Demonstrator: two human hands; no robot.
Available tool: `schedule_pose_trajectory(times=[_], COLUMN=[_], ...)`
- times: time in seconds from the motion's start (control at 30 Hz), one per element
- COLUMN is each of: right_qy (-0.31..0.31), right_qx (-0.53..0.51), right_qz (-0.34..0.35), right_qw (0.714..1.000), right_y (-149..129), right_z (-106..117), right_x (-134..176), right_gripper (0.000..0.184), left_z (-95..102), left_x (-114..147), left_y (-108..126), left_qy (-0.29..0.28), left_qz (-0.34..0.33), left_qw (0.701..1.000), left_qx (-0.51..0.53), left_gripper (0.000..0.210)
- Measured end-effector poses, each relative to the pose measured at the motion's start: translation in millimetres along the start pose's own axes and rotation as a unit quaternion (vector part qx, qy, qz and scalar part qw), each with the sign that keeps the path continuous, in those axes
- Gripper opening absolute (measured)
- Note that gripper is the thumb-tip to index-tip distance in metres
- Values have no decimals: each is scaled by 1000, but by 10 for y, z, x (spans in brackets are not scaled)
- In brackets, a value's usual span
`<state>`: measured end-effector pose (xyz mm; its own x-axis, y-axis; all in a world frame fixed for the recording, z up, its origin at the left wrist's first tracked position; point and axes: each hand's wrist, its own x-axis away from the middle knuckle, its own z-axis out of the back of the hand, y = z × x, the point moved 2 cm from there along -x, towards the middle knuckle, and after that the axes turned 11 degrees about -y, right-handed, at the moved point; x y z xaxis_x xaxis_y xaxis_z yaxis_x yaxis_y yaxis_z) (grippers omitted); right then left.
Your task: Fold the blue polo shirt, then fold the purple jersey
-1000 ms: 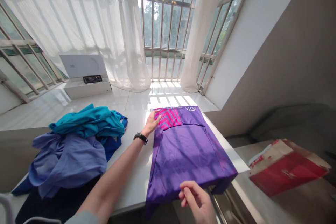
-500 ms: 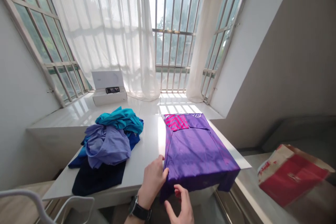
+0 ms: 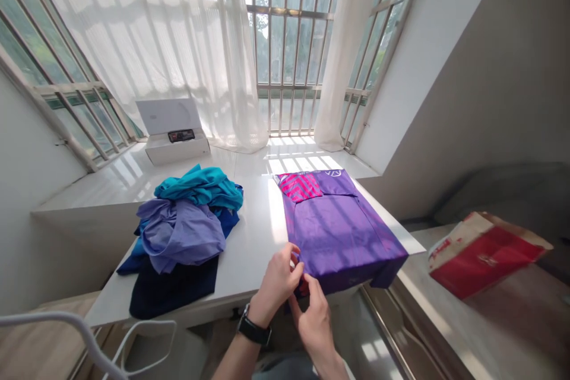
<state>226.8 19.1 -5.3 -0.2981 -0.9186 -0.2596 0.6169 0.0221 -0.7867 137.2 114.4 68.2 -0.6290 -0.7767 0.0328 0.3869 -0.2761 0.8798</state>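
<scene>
A purple garment of smooth, thin fabric (image 3: pixel 338 225) lies spread on the right part of a white, flat-topped bench (image 3: pixel 252 255), its near end drooping over the front edge and its right near corner hanging down. A pink-striped panel (image 3: pixel 300 187) covers its far left corner, and a white printed mark (image 3: pixel 333 173) shows beside the far edge. Bands of sunlight and shadow cross the cloth.

Both hands meet at the garment's near left corner. The left hand (image 3: pixel 281 276), with a black-strapped watch (image 3: pixel 255 328) on its wrist, has its grip closed on the cloth there, thumb and fingers pinched together. The right hand (image 3: pixel 313 317) comes up from below, just beside it, its grip pinching the hanging fabric, where a small reddish patch shows between thumb and forefinger.

Well apart, on the left part of the bench, sits a crumpled heap: a bright teal cloth (image 3: pixel 200 187) on top, a periwinkle-blue cloth (image 3: pixel 182 236) in front of it, and a dark navy cloth (image 3: pixel 173 291) lying flatter beneath. Behind, near the sheer white curtain (image 3: pixel 178 47), an open white cardboard box (image 3: pixel 178 151) holds a small black device (image 3: pixel 181 135). Right of the bench lies a red-and-tan paper bag (image 3: pixel 490 258).
</scene>
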Motion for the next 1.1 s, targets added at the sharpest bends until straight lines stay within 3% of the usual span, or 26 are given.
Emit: schedule_pose_trajectory(times=[0.1,0.2,0.3,0.37,0.5,0.6,0.77,0.93,1.1], right_qy=[16,20,12,4,-13,-14,28,-38,-83], right_qx=[10,5,-27,-54,-102,-87,-66,-55,-39], right_qz=[-11,-19,-50,-87,-128,-142,-179,-145,-117], right_qw=[1000,1000,998,995,986,986,981,987,989], right_y=[12,-6,-27,-23,43,133,204,56,-7], right_z=[73,170,219,225,261,345,415,379,424], right_x=[-87,-147,-148,-125,-101,-133,-217,-242,-133], right_gripper=[16,15,16,18,23,28,40,27,22], left_z=[61,286,527,611,698,753,848,861,794], left_x=[-42,-227,-631,-981,-1606,-1877,-2019,-2057,-2099], left_y=[-23,-2,99,161,193,90,-77,-147,-154], left_qy=[-59,-72,-79,-161,-261,-302,-318,-307,-270], left_qz=[-40,-68,-97,-84,-74,-53,-54,-88,-108], left_qw=[997,989,949,910,880,867,864,871,877], left_qx=[22,-106,-289,-372,-390,-394,-388,-374,-383], left_gripper=[15,18,29,35,36,44,45,23,24])
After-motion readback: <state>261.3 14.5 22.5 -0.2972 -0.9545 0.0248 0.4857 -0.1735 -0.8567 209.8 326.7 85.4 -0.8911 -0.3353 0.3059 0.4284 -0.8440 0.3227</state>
